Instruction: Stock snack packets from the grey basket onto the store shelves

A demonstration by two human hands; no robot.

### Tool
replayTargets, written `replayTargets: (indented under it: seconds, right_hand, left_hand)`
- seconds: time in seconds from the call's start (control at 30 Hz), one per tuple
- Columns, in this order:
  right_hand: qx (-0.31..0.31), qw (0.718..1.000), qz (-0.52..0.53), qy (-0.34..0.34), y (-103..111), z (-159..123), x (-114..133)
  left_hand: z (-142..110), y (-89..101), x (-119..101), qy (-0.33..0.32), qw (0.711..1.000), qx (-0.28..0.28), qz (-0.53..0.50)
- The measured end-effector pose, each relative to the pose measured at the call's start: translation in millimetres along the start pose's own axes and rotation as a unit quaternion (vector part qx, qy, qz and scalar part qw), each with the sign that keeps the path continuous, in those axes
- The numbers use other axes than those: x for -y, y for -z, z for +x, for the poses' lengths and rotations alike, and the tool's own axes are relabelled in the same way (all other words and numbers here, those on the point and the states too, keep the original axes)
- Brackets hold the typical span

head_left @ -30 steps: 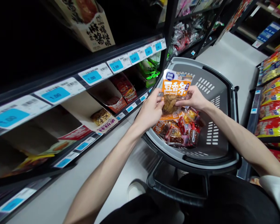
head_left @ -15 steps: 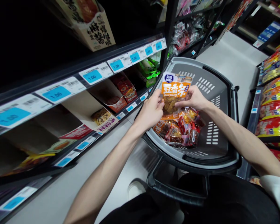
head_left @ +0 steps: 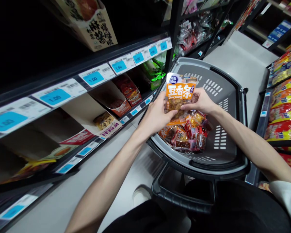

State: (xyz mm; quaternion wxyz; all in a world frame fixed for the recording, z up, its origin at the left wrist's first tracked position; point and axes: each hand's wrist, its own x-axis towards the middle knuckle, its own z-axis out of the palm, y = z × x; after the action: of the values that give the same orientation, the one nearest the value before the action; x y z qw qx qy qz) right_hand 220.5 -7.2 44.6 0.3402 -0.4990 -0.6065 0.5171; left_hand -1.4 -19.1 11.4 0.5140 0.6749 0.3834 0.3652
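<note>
An orange and clear snack packet (head_left: pixel 180 92) with white lettering is held upright above the shopping basket (head_left: pixel 229 126). My left hand (head_left: pixel 156 111) is closed on its left edge, with the thumb lying across the front. On the right side, my right hand (head_left: pixel 200 102) pinches the same packet, its thumb on the clear window where brown pieces show. The fingers behind the packet are hidden. Below it in the grey basket lie several small snack packets (head_left: pixel 189 137) in red, orange and clear wrapping.
At left, a dark shelf carries price tags (head_left: pixel 93 77) and cardboard display boxes, one a tan box (head_left: pixel 100 32). Red and yellow snack bags (head_left: pixel 282 108) fill a rack at right. The basket's black handle (head_left: pixel 184 200) hangs toward my legs. Pale floor (head_left: pixel 240 51) runs ahead.
My left thumb has stretched out across the packet's front. Packet and left hand have shifted slightly to the left and up; my right hand keeps its pinch.
</note>
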Motion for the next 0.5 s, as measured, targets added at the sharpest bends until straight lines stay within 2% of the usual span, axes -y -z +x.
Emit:
replayTargets:
  seconds: [0.5]
  right_hand:
    - [0.04, 0.998, 0.008, 0.04, 0.7, 2.2, -4.8]
  left_hand:
    - [-2.2, 0.5, -7.2, -0.031, 0.999, -0.004, 0.017]
